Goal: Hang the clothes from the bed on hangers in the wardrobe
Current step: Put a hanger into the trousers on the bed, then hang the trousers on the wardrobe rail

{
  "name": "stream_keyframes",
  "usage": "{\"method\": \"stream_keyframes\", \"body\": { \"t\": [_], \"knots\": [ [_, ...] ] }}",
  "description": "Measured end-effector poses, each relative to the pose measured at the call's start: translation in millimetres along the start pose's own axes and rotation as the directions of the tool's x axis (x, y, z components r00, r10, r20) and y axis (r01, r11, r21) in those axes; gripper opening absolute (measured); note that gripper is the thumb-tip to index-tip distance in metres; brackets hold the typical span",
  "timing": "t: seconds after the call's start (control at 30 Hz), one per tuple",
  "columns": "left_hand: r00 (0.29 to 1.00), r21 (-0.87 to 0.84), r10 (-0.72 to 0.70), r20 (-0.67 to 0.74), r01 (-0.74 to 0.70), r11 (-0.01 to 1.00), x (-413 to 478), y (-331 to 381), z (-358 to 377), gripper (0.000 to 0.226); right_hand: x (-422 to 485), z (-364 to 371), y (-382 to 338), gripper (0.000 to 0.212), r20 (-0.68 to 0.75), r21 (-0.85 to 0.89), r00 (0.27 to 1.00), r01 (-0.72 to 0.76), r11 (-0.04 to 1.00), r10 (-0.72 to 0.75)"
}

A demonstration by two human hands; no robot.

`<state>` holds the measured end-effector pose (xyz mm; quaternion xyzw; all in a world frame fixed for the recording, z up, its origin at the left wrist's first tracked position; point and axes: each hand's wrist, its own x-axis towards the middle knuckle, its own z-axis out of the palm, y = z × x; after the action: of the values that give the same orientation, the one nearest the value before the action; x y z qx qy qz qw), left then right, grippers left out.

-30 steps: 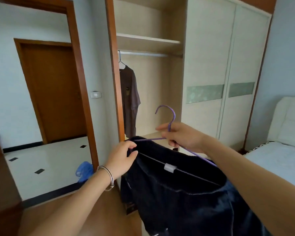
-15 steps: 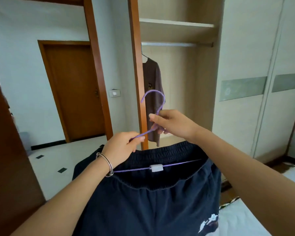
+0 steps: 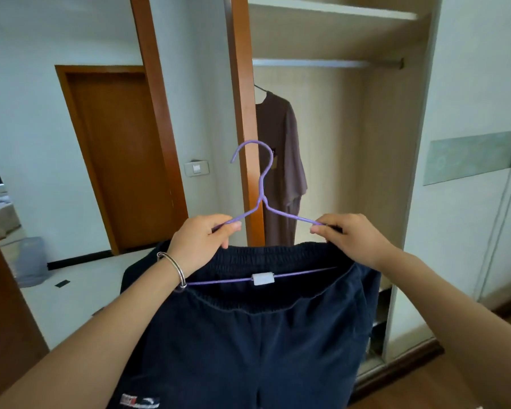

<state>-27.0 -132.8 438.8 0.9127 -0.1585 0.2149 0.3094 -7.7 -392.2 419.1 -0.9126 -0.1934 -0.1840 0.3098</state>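
- Left hand [image 3: 202, 240] and right hand [image 3: 351, 237] pinch the purple hanger [image 3: 263, 199] shoulders, keeping it level.
- Navy shorts [image 3: 248, 335] waistband is stretched across it, facing the wardrobe rail [image 3: 322, 63].

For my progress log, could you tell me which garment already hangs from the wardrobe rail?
The brown T-shirt, far left on the rail; the navy trousers are on a purple hanger held in the left hand and right hand, below the rail.

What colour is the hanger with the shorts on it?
The hanger is light purple, seen best in the head view.
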Motion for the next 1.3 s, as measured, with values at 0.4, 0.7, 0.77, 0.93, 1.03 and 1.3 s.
{"method": "stream_keyframes", "body": {
  "t": [0.4,0.7,0.77,0.93,1.03,1.3],
  "knots": [
    [0.933,-0.132,0.246,0.261,-0.219,0.967,156,-76,83,0.034,85,16,82,0.024,-0.354,-0.091,0.901,-0.3,0.95,0.251],
    [0.915,-0.351,0.4,0.058,-0.356,0.866,240,-75,144,0.041,87,-27,101,0.011,-0.584,-0.122,0.71,-0.555,0.823,0.392],
    [0.937,-0.343,0.331,0.114,-0.275,0.898,254,-71,155,0.041,81,-33,100,0.019,-0.619,-0.134,0.67,-0.604,0.785,0.41],
    [0.925,-0.36,0.353,0.14,-0.285,0.888,277,-58,180,0.033,65,-40,98,0.025,-0.652,-0.221,0.638,-0.677,0.702,0.41],
    [0.919,-0.416,0.376,0.116,-0.299,0.859,282,-40,193,0.031,59,-45,100,0.029,-0.64,-0.322,0.659,-0.697,0.641,0.395],
    [0.843,-0.454,0.5,0.198,-0.374,0.809,311,-18,241,0.031,65,-53,135,0.029,-0.718,-0.282,0.575,-0.756,0.591,0.392]
  ]
}}
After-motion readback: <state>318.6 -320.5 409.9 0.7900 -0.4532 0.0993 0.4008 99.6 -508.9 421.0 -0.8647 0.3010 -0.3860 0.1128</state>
